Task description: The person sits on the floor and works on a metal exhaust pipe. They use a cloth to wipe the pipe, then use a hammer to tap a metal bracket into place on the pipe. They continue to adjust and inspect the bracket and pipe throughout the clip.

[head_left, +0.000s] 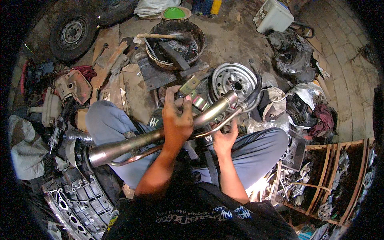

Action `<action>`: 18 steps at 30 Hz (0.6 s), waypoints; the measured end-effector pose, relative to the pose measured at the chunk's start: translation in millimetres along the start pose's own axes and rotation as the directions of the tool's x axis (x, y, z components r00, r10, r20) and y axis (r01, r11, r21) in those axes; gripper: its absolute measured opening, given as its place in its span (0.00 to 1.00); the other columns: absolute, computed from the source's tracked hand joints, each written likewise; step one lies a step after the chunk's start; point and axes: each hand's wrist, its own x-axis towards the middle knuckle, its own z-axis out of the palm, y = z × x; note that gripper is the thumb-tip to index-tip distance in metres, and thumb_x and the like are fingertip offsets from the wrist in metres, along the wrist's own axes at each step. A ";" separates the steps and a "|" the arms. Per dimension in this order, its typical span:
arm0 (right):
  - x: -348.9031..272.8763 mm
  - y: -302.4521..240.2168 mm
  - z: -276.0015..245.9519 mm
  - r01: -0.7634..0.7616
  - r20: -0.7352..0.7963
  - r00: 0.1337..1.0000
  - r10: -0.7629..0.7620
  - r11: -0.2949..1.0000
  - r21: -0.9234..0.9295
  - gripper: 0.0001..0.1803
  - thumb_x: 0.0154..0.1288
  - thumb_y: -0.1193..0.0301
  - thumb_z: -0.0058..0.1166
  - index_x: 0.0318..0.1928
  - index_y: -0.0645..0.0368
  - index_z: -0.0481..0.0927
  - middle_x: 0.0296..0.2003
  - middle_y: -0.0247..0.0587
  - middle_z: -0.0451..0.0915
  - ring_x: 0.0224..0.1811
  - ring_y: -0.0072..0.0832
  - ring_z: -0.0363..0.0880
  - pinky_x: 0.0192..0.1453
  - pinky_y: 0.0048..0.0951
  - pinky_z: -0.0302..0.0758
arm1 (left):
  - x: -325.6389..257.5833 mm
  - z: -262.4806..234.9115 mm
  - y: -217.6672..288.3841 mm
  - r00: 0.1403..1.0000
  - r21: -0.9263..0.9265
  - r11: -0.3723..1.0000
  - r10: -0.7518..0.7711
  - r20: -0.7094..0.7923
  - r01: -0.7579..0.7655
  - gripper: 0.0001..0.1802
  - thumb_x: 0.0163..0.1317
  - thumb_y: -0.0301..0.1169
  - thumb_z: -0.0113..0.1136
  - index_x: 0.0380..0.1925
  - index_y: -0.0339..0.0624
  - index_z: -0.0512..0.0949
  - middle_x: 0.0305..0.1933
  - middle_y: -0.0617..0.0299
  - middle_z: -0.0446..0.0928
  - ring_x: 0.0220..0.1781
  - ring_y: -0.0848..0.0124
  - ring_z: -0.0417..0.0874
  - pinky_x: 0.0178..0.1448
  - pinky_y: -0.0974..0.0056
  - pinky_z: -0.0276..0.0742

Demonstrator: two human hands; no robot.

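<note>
Pan [199, 36], round and blackened, sat on the floor at the far middle. A pale wooden handle [158, 36] lay across it, one end past the left rim, and a dark flat bar [176, 59] leaned over its near rim; the dark stuff deeper inside could not be made out. Far to the right, a white tub [277, 18] stood tilted, its contents unclear. Near on the right, a slatted wooden crate [325, 163] had silvery metal parts [343, 164] between its slats; whether the heap [301, 176] at its left lay inside could not be told.

A shiny metal pipe [120, 149] slanted over the person's lap from near left to far right, its far end above a silver wheel [224, 78]. A thin tube [141, 154] ran along its near side. The left hand [179, 120] lay over the pipe's middle and gripped it, finger and thumb reaching past its far side, close to a drilled bracket [190, 85]. Farther right, the right hand [225, 141] was up against the thin tube from the near side; its fingers were partly hidden behind the tube, so how far they closed could not be told
</note>
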 end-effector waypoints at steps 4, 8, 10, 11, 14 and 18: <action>0.7 0.0 -1.1 0.065 -0.076 0.995 -0.070 0.995 -0.069 0.17 0.52 0.82 0.62 0.46 0.69 0.79 0.38 0.43 0.83 0.42 0.27 0.80 0.50 0.28 0.75 | 1.1 -0.8 -1.2 0.996 0.079 0.993 0.087 -0.004 -0.087 0.12 0.68 0.23 0.53 0.50 0.34 0.69 0.34 0.51 0.84 0.28 0.74 0.80 0.33 0.68 0.72; -2.6 13.2 -5.8 0.043 -0.034 0.999 -0.042 0.998 0.052 0.19 0.49 0.81 0.62 0.45 0.69 0.80 0.41 0.47 0.84 0.46 0.30 0.82 0.54 0.31 0.75 | -0.8 2.1 -4.6 0.992 0.091 0.989 0.118 -0.052 -0.113 0.11 0.67 0.23 0.53 0.48 0.32 0.70 0.32 0.53 0.84 0.27 0.72 0.80 0.34 0.66 0.73; -4.1 16.8 -9.6 0.041 0.072 0.996 -0.047 0.996 0.079 0.19 0.48 0.81 0.62 0.45 0.69 0.81 0.43 0.48 0.84 0.47 0.32 0.82 0.55 0.32 0.75 | -0.6 3.0 -6.9 0.989 0.105 0.987 0.132 -0.059 -0.126 0.11 0.67 0.24 0.53 0.48 0.32 0.71 0.31 0.54 0.83 0.26 0.72 0.80 0.34 0.66 0.74; -0.9 16.2 -7.7 0.238 0.116 0.966 -0.231 0.970 -0.054 0.17 0.50 0.81 0.60 0.44 0.69 0.80 0.40 0.42 0.83 0.43 0.26 0.80 0.52 0.28 0.75 | 0.5 3.1 -9.8 0.983 0.120 0.979 0.170 -0.062 -0.162 0.11 0.67 0.24 0.54 0.48 0.32 0.71 0.30 0.55 0.83 0.26 0.72 0.80 0.34 0.66 0.73; -1.7 4.6 -4.4 0.395 0.116 0.916 -0.383 0.911 -0.113 0.18 0.48 0.80 0.61 0.43 0.69 0.81 0.38 0.47 0.84 0.44 0.34 0.83 0.53 0.32 0.75 | -0.7 -1.8 -4.5 0.999 0.086 0.996 -0.041 0.026 0.038 0.17 0.67 0.28 0.57 0.53 0.31 0.71 0.44 0.49 0.79 0.42 0.66 0.79 0.47 0.63 0.74; -1.1 12.5 -4.2 0.496 0.036 0.865 -0.500 0.843 -0.210 0.15 0.49 0.81 0.59 0.41 0.69 0.81 0.38 0.51 0.84 0.44 0.39 0.84 0.53 0.34 0.75 | -1.8 0.6 -2.5 0.992 0.033 0.994 -0.110 0.055 0.108 0.14 0.65 0.25 0.56 0.50 0.36 0.72 0.28 0.54 0.81 0.30 0.69 0.82 0.38 0.65 0.74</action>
